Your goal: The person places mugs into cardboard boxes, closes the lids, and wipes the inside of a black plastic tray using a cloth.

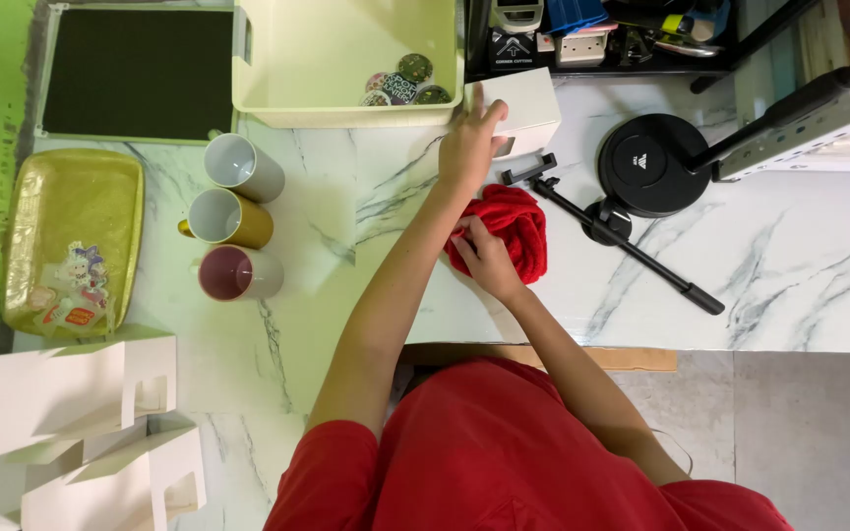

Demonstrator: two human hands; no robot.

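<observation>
Left hand (469, 143) reaching forward, fingers spread flat over the near corner of a small white box (526, 113), touching but not closed round it. Right hand (487, 258) curled into a red cloth (504, 231), fingers bunched in its folds, gripping. Red cloth lying crumpled on the tabletop (819, 256) just in front of the white box, touching neither the mugs nor the black stand.

Just right of the cloth, a black clamp and thin black rod (632, 251) running diagonally toward the near edge, joined to a round black base (646, 162). Behind the left hand, a cream plastic tub (287, 59) with a few round badges (403, 82), green, pink and dark, gathered in its near right corner. Beside it at the back, a black tray (592, 39) of small tools and a white socket block.

To the left, three mugs lying on their sides in a column: white (243, 167), gold (226, 218), pink-lined (238, 273). Further left, a gold rectangular tray (73, 241) wrapped in clear film with small colourful stickers at its near end. Behind that, a dark framed mat (140, 74). At the near left corner, flat white die-cut cartons (81, 433), overlapping.

White marble-patterned tabletop with grey veins; green floor along the left edge, grey tile at near right. Widest bare stretch to the right of the rod; a narrower one between mugs and arms.
</observation>
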